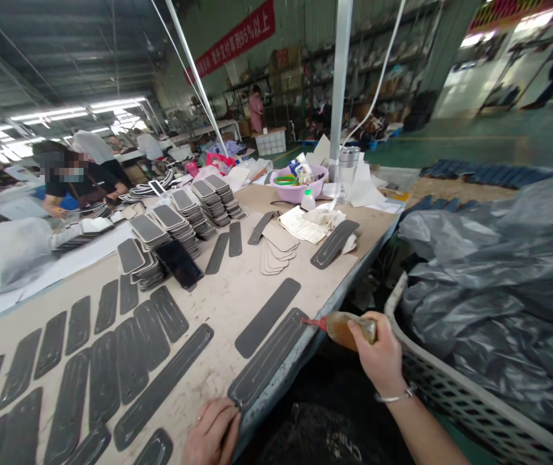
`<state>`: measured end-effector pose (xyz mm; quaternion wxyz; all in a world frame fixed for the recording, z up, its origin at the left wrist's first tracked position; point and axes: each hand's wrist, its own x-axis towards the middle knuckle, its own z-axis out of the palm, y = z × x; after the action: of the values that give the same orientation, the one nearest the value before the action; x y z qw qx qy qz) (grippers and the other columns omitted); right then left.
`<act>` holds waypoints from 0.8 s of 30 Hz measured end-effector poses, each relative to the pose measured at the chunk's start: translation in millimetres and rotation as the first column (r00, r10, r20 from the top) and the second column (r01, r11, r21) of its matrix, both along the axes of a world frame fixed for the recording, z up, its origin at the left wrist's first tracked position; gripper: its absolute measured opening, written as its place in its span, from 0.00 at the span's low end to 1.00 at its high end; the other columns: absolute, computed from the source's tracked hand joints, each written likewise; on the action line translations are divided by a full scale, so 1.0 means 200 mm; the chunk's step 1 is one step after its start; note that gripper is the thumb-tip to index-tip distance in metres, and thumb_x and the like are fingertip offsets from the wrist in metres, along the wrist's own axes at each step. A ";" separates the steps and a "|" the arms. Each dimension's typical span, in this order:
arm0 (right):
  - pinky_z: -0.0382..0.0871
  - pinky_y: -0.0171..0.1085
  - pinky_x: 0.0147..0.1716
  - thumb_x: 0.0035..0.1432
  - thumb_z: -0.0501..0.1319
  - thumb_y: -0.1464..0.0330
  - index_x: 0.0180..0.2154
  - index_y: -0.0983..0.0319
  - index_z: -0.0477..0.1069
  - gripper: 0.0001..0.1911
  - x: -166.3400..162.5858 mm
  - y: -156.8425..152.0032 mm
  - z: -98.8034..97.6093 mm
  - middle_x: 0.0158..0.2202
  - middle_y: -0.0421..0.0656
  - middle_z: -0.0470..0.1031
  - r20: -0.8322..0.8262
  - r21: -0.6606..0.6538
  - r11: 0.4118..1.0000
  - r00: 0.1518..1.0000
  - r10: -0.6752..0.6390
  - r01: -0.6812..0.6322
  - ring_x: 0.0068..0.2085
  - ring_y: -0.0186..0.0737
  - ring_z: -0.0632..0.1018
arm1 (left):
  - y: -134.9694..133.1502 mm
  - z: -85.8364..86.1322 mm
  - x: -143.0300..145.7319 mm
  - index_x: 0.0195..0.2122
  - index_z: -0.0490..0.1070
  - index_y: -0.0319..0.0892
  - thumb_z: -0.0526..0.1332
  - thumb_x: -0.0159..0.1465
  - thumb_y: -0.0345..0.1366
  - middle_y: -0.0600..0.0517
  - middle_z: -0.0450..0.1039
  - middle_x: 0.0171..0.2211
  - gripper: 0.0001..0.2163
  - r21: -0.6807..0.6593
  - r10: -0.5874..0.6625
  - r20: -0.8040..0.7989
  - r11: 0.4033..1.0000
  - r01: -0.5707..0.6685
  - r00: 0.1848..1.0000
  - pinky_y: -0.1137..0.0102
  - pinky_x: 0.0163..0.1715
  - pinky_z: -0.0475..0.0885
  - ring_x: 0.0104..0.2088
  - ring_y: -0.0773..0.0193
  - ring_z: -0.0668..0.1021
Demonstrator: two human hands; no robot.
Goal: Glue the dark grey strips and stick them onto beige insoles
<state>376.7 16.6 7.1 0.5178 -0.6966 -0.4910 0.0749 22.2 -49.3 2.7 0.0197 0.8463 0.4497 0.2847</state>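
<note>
My right hand [377,352] is closed round a squeeze bottle [341,328] of amber liquid. Its red nozzle points left and meets the far end of a long dark grey strip [269,358] at the table edge. Thin shiny lines run along that strip. At its near end, the curled fingers of my left hand [212,431] press on the tip; the thumb side is partly hidden. A plain grey strip [267,318] without shiny lines lies just beyond. To the left, several shorter grey pieces [104,374] with shiny lines are spread in rows, beside another long strip [164,386].
Stacks of grey pieces [184,210] stand at the back left, with a black phone [179,263] leaning there. A purple basin [300,188] and a glass jar [348,169] sit farther back. Right of the table, a plastic crate [455,368] holds grey plastic sheeting. A co-worker [80,174] works across the table.
</note>
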 end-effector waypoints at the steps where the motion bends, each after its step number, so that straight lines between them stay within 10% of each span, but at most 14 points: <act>1: 0.65 0.36 0.31 0.55 0.61 0.59 0.35 0.60 0.65 0.12 0.00 0.00 0.00 0.30 0.38 0.69 -0.013 -0.005 1.000 0.999 0.029 -0.029 0.31 0.37 0.70 | 0.00 0.00 0.00 0.37 0.73 0.42 0.57 0.62 0.30 0.48 0.75 0.33 0.06 0.005 -0.005 -0.001 1.000 0.005 1.000 0.72 0.38 0.75 0.35 0.63 0.78; 8: 0.67 0.34 0.26 0.46 0.67 0.55 0.36 0.60 0.67 0.20 0.02 -0.02 0.03 0.28 0.37 0.69 -0.515 -0.011 1.000 0.857 -0.011 0.007 0.27 0.35 0.69 | 0.00 0.09 0.01 0.33 0.71 0.43 0.56 0.62 0.29 0.49 0.74 0.29 0.06 0.086 0.032 0.135 0.995 -0.044 0.990 0.76 0.30 0.76 0.29 0.66 0.78; 13: 0.70 0.32 0.23 0.39 0.72 0.59 0.41 0.56 0.66 0.27 0.13 -0.04 0.04 0.32 0.37 0.71 -0.862 -0.015 0.997 0.505 -0.052 0.078 0.28 0.36 0.72 | 0.15 0.42 -0.04 0.29 0.70 0.43 0.56 0.62 0.32 0.52 0.73 0.29 0.05 0.015 0.186 0.122 0.982 -0.189 0.975 0.77 0.26 0.73 0.25 0.69 0.76; 24: 0.72 0.31 0.26 0.38 0.73 0.61 0.41 0.57 0.67 0.27 0.13 -0.16 0.07 0.32 0.38 0.73 -0.930 0.023 0.999 0.369 0.007 0.040 0.29 0.35 0.74 | 0.91 1.06 -0.10 0.27 0.70 0.41 0.57 0.60 0.42 0.54 0.72 0.27 0.11 0.177 0.419 0.118 0.883 -0.434 0.900 0.73 0.31 0.67 0.28 0.67 0.73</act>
<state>402.7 -15.1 22.0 0.7192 -0.5280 -0.1099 0.4380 2.3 131.7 215.4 -0.1109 0.7128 0.5931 0.3576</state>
